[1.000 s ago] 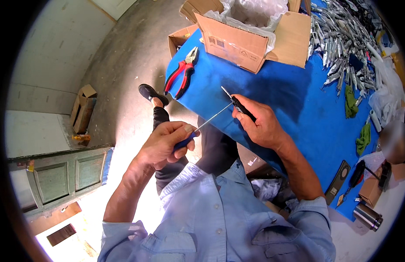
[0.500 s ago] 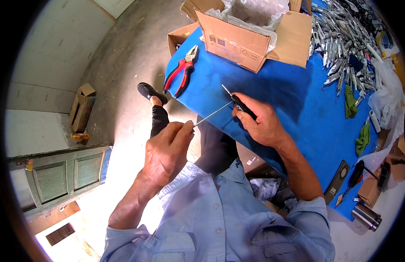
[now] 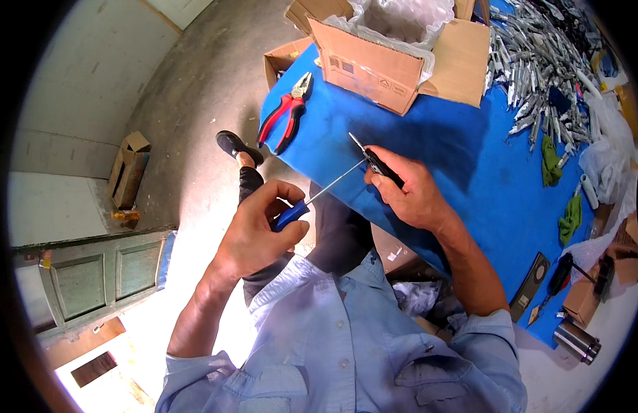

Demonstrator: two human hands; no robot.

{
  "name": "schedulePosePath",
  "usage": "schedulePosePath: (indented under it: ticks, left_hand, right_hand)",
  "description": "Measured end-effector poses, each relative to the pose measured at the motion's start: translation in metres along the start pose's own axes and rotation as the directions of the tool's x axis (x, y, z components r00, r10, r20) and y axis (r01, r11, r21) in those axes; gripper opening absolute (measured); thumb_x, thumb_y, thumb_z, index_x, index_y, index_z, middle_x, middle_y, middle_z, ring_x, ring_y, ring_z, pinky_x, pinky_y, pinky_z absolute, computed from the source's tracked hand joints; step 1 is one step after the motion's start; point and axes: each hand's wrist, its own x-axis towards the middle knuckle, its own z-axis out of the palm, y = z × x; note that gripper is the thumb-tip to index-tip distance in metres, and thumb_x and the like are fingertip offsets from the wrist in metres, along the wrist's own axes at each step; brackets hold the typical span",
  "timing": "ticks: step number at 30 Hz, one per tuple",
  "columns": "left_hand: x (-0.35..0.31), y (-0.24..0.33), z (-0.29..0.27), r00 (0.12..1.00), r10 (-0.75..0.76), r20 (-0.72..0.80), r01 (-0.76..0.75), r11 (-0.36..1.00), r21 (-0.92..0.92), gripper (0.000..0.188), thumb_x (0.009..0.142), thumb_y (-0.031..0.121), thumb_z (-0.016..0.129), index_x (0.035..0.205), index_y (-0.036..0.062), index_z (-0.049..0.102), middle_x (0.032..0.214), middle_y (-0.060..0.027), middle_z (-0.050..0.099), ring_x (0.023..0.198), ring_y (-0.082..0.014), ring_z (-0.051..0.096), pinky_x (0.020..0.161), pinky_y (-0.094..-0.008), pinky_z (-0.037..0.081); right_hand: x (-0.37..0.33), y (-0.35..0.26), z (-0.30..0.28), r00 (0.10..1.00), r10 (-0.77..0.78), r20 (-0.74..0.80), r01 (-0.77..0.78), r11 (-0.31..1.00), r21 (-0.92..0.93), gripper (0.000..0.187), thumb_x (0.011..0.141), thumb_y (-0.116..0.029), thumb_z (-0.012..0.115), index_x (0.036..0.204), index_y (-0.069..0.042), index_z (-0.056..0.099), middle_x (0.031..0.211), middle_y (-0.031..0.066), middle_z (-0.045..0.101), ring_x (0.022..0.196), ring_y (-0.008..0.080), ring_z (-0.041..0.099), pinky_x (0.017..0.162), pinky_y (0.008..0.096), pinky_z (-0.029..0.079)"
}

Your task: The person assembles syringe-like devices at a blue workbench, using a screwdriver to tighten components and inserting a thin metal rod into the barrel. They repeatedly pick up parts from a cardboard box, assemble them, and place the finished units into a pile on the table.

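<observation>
My left hand (image 3: pixel 253 237) holds a screwdriver by its blue handle (image 3: pixel 289 216), with the thumb below it and the fingers curled above. The thin metal shaft (image 3: pixel 336 180) slants up to the right. Its tip meets a small black folding tool (image 3: pixel 379 165) in my right hand (image 3: pixel 417 196). That tool has a narrow silver piece (image 3: pixel 357 142) sticking out at the upper left; its exact kind cannot be made out. The fingers of my right hand are closed round its black body, hiding part of it. Both hands are above the near edge of the blue-covered table (image 3: pixel 429 151).
Red-and-black pliers (image 3: pixel 284 113) lie at the table's left edge. Behind them stands an open cardboard box (image 3: pixel 370 65) lined with plastic. A large heap of silver metal tools (image 3: pixel 532 69) fills the far right, with green cloths (image 3: pixel 551 162) and a metal cylinder (image 3: pixel 577 341) nearer.
My left hand's fingers and thumb have spread and shifted on the screwdriver, so the blue handle now shows. My right hand and the black folding tool have stayed nearly still.
</observation>
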Motion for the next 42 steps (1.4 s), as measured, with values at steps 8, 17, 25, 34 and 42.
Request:
schedulePosePath:
  ticks: [8, 17, 25, 34, 42]
  left_hand:
    - [-0.007, -0.017, 0.018, 0.745, 0.667, -0.024, -0.415, 0.492, 0.765, 0.040, 0.084, -0.007, 0.077, 0.123, -0.0010, 0.069, 0.101, -0.0172, 0.069, 0.082, -0.0307, 0.072, 0.070, -0.0381, 0.058]
    - [0.012, -0.017, -0.009, 0.972, -0.174, 0.160, 0.231, 0.848, -0.476, 0.026, 0.108, 0.018, 0.058, 0.123, -0.0032, 0.060, 0.086, -0.0101, 0.071, 0.056, -0.0066, 0.059, 0.044, -0.0198, 0.044]
    - [0.003, -0.022, -0.003, 0.823, 0.567, -0.034, -0.497, 0.749, 0.438, 0.032, 0.085, -0.002, 0.074, 0.115, -0.0034, 0.065, 0.097, -0.0111, 0.065, 0.073, -0.0185, 0.066, 0.062, -0.0278, 0.054]
    - [0.002, -0.005, 0.001, 0.997, -0.078, -0.025, 0.072, 0.981, -0.178, 0.029, 0.108, 0.017, 0.058, 0.126, -0.0058, 0.062, 0.088, -0.0089, 0.070, 0.062, -0.0095, 0.064, 0.050, -0.0237, 0.051]
    - [0.004, -0.010, -0.004, 0.999, -0.036, 0.023, 0.040, 0.977, -0.211, 0.029, 0.095, 0.008, 0.071, 0.119, -0.0034, 0.058, 0.097, -0.0108, 0.066, 0.074, -0.0114, 0.065, 0.057, -0.0237, 0.053]
  right_hand:
    - [-0.001, 0.003, 0.000, 0.999, -0.032, 0.004, 0.032, 0.998, -0.051, 0.041, 0.098, -0.001, 0.062, 0.138, 0.007, 0.059, 0.095, 0.0088, 0.070, 0.077, 0.0118, 0.060, 0.071, 0.0276, 0.052]
    - [-0.001, 0.002, 0.000, 0.998, -0.053, 0.015, 0.054, 0.998, -0.034, 0.039, 0.098, -0.003, 0.063, 0.136, 0.006, 0.060, 0.094, 0.0130, 0.069, 0.078, 0.0163, 0.063, 0.073, 0.0308, 0.053]
    - [0.000, -0.001, -0.001, 1.000, -0.031, 0.006, 0.031, 0.999, -0.040, 0.037, 0.097, -0.004, 0.065, 0.132, 0.008, 0.062, 0.094, 0.0183, 0.070, 0.080, 0.0199, 0.066, 0.076, 0.0343, 0.055]
    - [-0.001, 0.007, 0.001, 0.995, -0.097, -0.003, 0.097, 0.995, -0.035, 0.038, 0.097, -0.004, 0.066, 0.133, 0.008, 0.062, 0.095, 0.0173, 0.071, 0.081, 0.0189, 0.066, 0.076, 0.0333, 0.055]
    - [0.000, 0.000, -0.001, 0.999, -0.051, 0.017, 0.051, 0.998, -0.020, 0.038, 0.098, -0.005, 0.065, 0.134, 0.006, 0.061, 0.093, 0.0150, 0.069, 0.080, 0.0181, 0.064, 0.074, 0.0320, 0.053]
